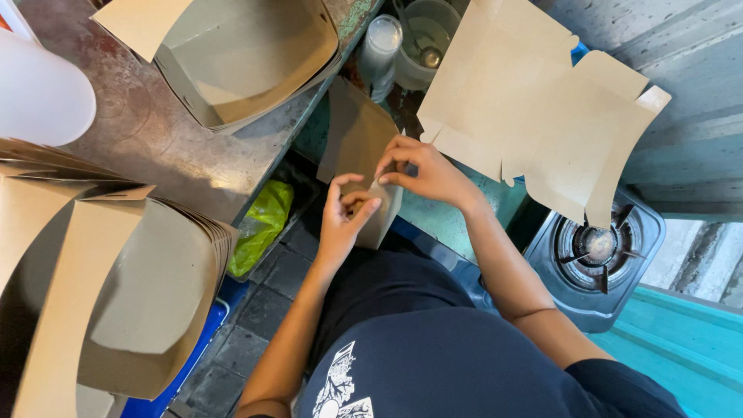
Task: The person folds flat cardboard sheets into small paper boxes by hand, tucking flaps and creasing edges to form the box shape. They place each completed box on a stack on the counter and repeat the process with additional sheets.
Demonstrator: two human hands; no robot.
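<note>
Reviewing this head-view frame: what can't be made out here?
- Corner of the cardboard box being folded: covered by left hand and right hand.
- Stack of folded boxes: cut off by the left and bottom edges.
- Contents of the white cup: too small, partly cropped.

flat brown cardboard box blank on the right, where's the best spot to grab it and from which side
Probably the near lower flap of the flat brown cardboard box blank, pinched from the person's side. That edge overhangs the gas burner, curling free, so fingers can get under it. The right hand is closest.
</note>
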